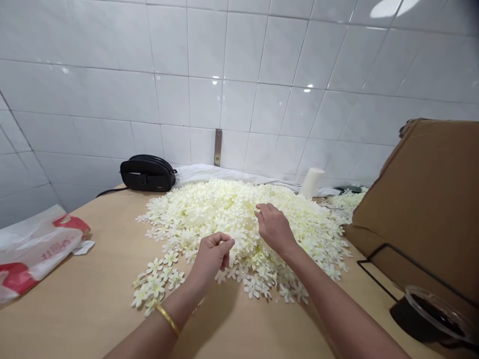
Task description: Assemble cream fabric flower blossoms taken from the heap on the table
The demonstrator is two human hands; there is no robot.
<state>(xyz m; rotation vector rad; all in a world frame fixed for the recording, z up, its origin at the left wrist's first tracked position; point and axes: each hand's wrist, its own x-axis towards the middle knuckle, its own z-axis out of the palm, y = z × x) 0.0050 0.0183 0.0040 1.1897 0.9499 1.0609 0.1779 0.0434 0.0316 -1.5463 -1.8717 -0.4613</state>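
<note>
A broad heap of pale yellow-white artificial flowers (220,204) covers the middle of the wooden table. My left hand (214,253), with a gold bangle (167,319) on its wrist, is over the heap's front edge. Its thumb and index finger are pinched together, and whatever is between them is too small to make out. Farther right and a little higher, my right hand (274,227) reaches over the heap with its fingers bent toward the blossoms. Its fingertips are close to the flowers; whether they touch one I cannot see. A smaller cluster of blossoms (155,285) lies left of my left forearm.
A black bag (147,173) stands behind the heap at left, and a red-and-white plastic bag (45,249) lies at the table's left. A white cone (312,183) is at the back. On the right are a cardboard box (422,209), a black wire stand (389,248) and a dark-filled plastic tub (430,316).
</note>
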